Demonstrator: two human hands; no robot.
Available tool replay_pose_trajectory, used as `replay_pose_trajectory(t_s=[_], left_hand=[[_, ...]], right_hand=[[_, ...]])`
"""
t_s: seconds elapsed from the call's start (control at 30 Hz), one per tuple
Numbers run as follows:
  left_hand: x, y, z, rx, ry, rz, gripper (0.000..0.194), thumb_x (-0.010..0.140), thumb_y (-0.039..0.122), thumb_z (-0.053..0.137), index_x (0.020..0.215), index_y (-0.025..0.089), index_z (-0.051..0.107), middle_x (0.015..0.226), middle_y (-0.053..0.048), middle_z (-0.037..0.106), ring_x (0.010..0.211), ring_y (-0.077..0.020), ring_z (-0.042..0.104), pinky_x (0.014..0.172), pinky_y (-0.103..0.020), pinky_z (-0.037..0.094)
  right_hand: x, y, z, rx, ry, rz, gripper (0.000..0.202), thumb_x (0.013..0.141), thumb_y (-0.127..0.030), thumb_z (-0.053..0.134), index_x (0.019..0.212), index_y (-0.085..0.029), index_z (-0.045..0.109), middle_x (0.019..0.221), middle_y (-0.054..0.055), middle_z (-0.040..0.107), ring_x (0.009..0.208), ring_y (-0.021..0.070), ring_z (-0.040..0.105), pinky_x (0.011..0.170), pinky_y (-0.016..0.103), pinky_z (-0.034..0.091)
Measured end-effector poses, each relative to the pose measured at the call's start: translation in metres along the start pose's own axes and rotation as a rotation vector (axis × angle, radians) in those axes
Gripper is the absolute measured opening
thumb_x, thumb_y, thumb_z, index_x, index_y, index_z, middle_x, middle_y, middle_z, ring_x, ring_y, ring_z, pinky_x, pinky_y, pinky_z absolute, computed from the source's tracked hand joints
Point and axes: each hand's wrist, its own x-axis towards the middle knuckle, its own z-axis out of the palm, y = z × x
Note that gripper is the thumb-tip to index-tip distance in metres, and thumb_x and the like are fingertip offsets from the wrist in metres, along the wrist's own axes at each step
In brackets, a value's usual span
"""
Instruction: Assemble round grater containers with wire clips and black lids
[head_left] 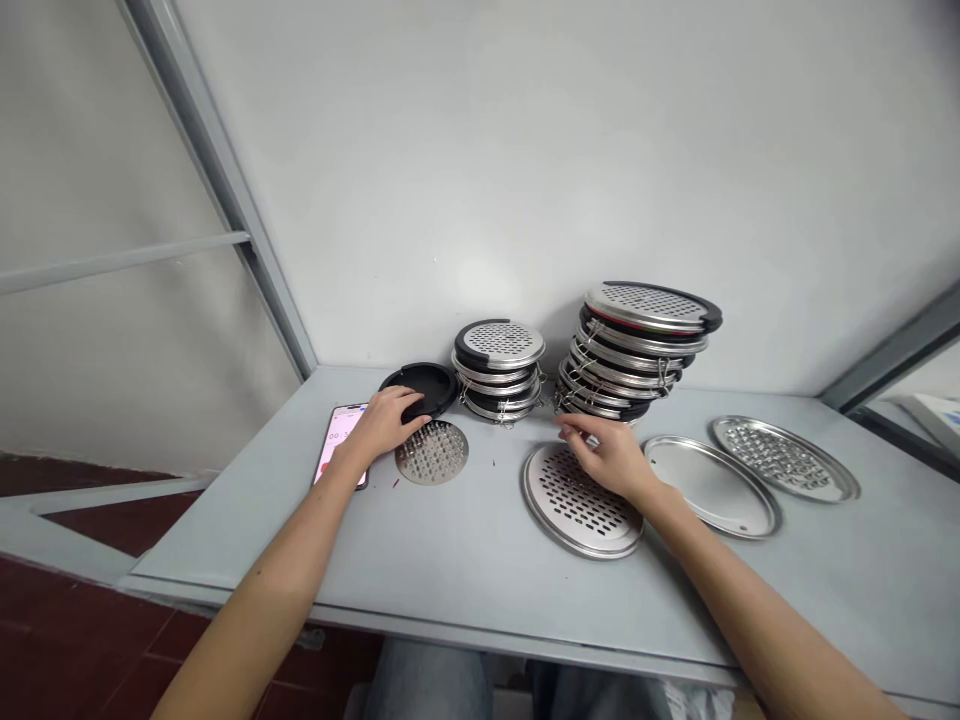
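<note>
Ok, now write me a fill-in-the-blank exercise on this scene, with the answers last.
1. The round dish by the left hand is coloured ____.
2. In the picture, the taller stack stands to the ____ of the shorter stack.
3. The phone is nearest to the ____ hand.
4. The slotted plate is partly hidden by the ____ hand.

Missing words: black; right; left; right.

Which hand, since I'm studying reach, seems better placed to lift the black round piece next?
Probably the left hand: it is right at the black round piece, whereas the right hand is farther away, near the slotted disc.
</note>
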Motion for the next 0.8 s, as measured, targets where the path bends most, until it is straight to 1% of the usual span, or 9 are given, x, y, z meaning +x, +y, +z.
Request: replay_pose_trajectory(t_s=[0.1, 0.17, 0.23, 0.4, 0.5, 0.57, 0.67, 0.73, 0.8], left_hand=[[0.0, -0.001, 0.004, 0.044, -0.052, -0.004, 0.048, 0.091, 0.048, 0.048, 0.132, 0.024, 0.055, 0.144, -0.007, 0.049, 0.136, -0.0288, 0.039, 0.112, -0.048, 0.029], [0.0, -0.002, 0.005, 0.045, -0.106, -0.02, 0.045, 0.093, 0.048, 0.044, 0.132, 0.027, 0.056, 0.143, -0.005, 0.049, 0.137, -0.0283, 0.038, 0.112, -0.05, 0.026], [0.0, -0.002, 0.005, 0.041, -0.115, -0.034, 0.045, 0.094, 0.049, 0.044, 0.13, 0.027, 0.057, 0.142, -0.006, 0.051, 0.136, -0.0275, 0.041, 0.112, -0.049, 0.026], [0.002, 0.007, 0.005, 0.095, -0.055, -0.077, 0.044, 0.093, 0.049, 0.047, 0.126, 0.024, 0.061, 0.136, -0.008, 0.056, 0.128, -0.0283, 0.05, 0.107, -0.045, 0.032], [0.005, 0.017, 0.009, 0.142, -0.001, -0.152, 0.043, 0.091, 0.05, 0.05, 0.121, 0.023, 0.066, 0.13, -0.01, 0.061, 0.123, -0.0306, 0.053, 0.102, -0.044, 0.037], [0.006, 0.022, 0.013, 0.164, 0.025, -0.177, 0.045, 0.091, 0.05, 0.049, 0.12, 0.021, 0.066, 0.129, -0.011, 0.062, 0.121, -0.0324, 0.054, 0.102, -0.046, 0.036], [0.006, 0.024, 0.016, 0.173, 0.053, -0.148, 0.049, 0.093, 0.05, 0.045, 0.124, 0.018, 0.063, 0.135, -0.014, 0.056, 0.124, -0.0337, 0.051, 0.103, -0.048, 0.036], [0.004, 0.019, 0.015, 0.169, 0.071, -0.127, 0.051, 0.092, 0.05, 0.046, 0.129, 0.017, 0.059, 0.14, -0.016, 0.05, 0.128, -0.0336, 0.046, 0.105, -0.048, 0.035], [0.002, 0.012, 0.012, 0.16, 0.062, -0.117, 0.055, 0.089, 0.052, 0.049, 0.132, 0.018, 0.056, 0.143, -0.016, 0.046, 0.132, -0.034, 0.041, 0.108, -0.048, 0.034]], right_hand=[[-0.001, 0.0, -0.001, 0.002, -0.01, 0.002, 0.028, 0.087, -0.026, 0.046, 0.102, -0.021, 0.069, 0.095, 0.005, 0.075, 0.084, 0.0202, 0.07, 0.077, 0.032, 0.054], [-0.001, 0.001, -0.001, 0.008, -0.015, 0.004, 0.028, 0.087, -0.025, 0.046, 0.102, -0.021, 0.069, 0.096, 0.005, 0.074, 0.085, 0.0201, 0.07, 0.078, 0.032, 0.053], [-0.002, 0.002, -0.002, 0.011, -0.022, 0.002, 0.028, 0.087, -0.024, 0.046, 0.102, -0.02, 0.069, 0.097, 0.005, 0.074, 0.086, 0.0199, 0.069, 0.079, 0.032, 0.053], [-0.003, 0.006, -0.004, -0.005, -0.029, 0.013, 0.027, 0.087, -0.023, 0.047, 0.103, -0.02, 0.069, 0.098, 0.005, 0.074, 0.087, 0.0205, 0.069, 0.079, 0.032, 0.053], [-0.003, 0.008, -0.005, -0.014, -0.027, 0.031, 0.028, 0.088, -0.025, 0.046, 0.104, -0.02, 0.068, 0.098, 0.006, 0.074, 0.088, 0.0211, 0.069, 0.079, 0.033, 0.053], [-0.003, 0.009, -0.005, -0.011, -0.03, 0.04, 0.027, 0.089, -0.025, 0.046, 0.103, -0.019, 0.068, 0.098, 0.006, 0.074, 0.088, 0.0212, 0.069, 0.079, 0.033, 0.053], [-0.003, 0.011, -0.006, 0.003, -0.024, 0.048, 0.027, 0.089, -0.025, 0.046, 0.102, -0.019, 0.068, 0.096, 0.006, 0.074, 0.087, 0.0211, 0.069, 0.078, 0.033, 0.053], [-0.003, 0.013, -0.007, 0.011, -0.002, 0.045, 0.026, 0.088, -0.024, 0.047, 0.102, -0.019, 0.068, 0.097, 0.006, 0.074, 0.087, 0.021, 0.069, 0.079, 0.033, 0.053], [-0.005, 0.016, -0.008, 0.01, 0.041, 0.044, 0.025, 0.088, -0.024, 0.047, 0.103, -0.019, 0.067, 0.1, 0.006, 0.073, 0.089, 0.0214, 0.068, 0.08, 0.034, 0.052]])
